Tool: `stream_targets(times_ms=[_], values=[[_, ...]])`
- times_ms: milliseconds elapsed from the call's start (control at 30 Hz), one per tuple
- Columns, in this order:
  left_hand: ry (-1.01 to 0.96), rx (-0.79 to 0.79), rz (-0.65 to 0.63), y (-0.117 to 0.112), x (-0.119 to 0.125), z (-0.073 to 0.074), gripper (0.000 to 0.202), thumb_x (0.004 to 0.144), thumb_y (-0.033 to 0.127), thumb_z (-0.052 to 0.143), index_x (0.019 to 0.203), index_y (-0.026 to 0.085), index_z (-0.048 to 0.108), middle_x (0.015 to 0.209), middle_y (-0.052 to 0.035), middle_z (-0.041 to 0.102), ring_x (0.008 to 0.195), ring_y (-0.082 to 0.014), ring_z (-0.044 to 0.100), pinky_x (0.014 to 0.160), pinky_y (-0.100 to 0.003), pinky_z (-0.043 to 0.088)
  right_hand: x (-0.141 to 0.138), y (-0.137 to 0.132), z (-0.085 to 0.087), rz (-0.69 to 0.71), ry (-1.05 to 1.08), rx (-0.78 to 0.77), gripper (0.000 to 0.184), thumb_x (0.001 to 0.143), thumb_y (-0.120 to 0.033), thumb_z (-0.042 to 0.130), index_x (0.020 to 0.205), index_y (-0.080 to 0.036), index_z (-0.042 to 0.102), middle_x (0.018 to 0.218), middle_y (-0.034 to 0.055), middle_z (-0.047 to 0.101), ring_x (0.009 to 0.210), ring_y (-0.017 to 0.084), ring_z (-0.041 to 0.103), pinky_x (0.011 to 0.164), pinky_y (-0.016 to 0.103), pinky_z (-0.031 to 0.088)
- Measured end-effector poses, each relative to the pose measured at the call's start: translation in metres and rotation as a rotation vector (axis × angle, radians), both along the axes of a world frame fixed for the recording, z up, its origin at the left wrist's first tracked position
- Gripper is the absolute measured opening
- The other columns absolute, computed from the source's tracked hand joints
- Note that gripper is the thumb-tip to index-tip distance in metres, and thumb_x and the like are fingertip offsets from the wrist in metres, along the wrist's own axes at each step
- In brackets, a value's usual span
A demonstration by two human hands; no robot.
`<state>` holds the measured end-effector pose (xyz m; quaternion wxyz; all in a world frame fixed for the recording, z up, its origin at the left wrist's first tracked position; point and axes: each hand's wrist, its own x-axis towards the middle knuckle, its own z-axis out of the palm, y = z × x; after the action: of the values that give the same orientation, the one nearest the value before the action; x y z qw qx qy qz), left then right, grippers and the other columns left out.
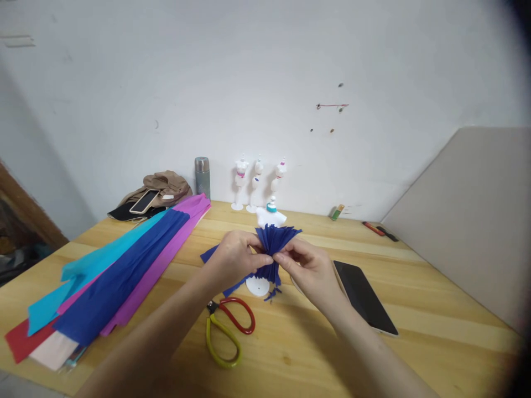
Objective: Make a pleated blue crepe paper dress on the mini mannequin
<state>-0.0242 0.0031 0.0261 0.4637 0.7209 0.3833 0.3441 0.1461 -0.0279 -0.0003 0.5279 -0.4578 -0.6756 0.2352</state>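
Your left hand (237, 255) and right hand (306, 269) pinch the blue strip (272, 241), gathered in fine pleats that fan out at the top, across the middle of a smooth white mannequin (271, 218). Scissors (213, 307) with looped red and yellow handles lie on the grained wooden bench (431, 309). A faint mark on the metal-capped flask (202, 179) is too small to read.

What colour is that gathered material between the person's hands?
The gathered material is deep blue; it shows best in the head view, the only one here.
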Motion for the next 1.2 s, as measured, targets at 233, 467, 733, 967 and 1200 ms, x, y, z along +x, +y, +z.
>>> stream_targets(times_ms=[233,467,733,967,1200], values=[[0.022,0.188,0.000,0.000,-0.005,0.005,0.008,0.067,0.013,0.064,0.068,0.016,0.072,0.057,0.0046,0.057,0.050,-0.0061,0.041,0.048,-0.018,0.031,-0.003,-0.004,0.003,-0.004,0.020,0.019,0.018,0.077,-0.029,0.064,0.062,-0.020,0.060,0.058,-0.0016,0.052,0.056,0.013,0.047,0.055,0.027,0.037],[-0.083,-0.177,-0.019,0.000,-0.001,0.012,0.010,0.066,0.012,0.065,0.075,0.011,0.068,0.054,0.0024,0.058,0.047,-0.0078,0.050,0.046,-0.019,0.039,-0.006,-0.005,0.004,0.030,0.227,-0.155,0.021,0.072,-0.038,0.070,0.063,-0.020,0.063,0.053,-0.0025,0.052,0.047,0.012,0.044,0.047,0.026,0.037],[-0.057,-0.174,-0.016,0.000,0.000,0.009,0.004,0.064,0.015,0.065,0.066,0.012,0.063,0.051,0.0037,0.054,0.048,-0.0073,0.050,0.046,-0.018,0.038,-0.006,-0.002,-0.001,0.024,0.204,-0.104,0.024,0.073,-0.039,0.071,0.060,-0.019,0.064,0.051,-0.0019,0.054,0.045,0.012,0.048,0.044,0.025,0.040],[-0.072,-0.214,-0.009,0.005,-0.002,0.012,0.006,0.066,0.012,0.064,0.072,0.011,0.065,0.053,0.0048,0.053,0.047,-0.0058,0.045,0.047,-0.018,0.034,-0.002,-0.001,-0.001,-0.015,0.169,-0.018,0.022,0.076,-0.034,0.068,0.059,-0.020,0.063,0.050,-0.0026,0.054,0.045,0.012,0.050,0.045,0.024,0.042],[-0.037,-0.266,0.063,0.004,-0.003,0.024,0.005,0.070,0.008,0.063,0.068,0.012,0.062,0.050,0.0061,0.051,0.047,-0.0066,0.046,0.047,-0.019,0.035,0.005,0.003,-0.003,-0.032,0.160,-0.016,0.021,0.076,-0.036,0.068,0.063,-0.020,0.063,0.056,-0.0017,0.057,0.047,0.012,0.053,0.045,0.024,0.043]])
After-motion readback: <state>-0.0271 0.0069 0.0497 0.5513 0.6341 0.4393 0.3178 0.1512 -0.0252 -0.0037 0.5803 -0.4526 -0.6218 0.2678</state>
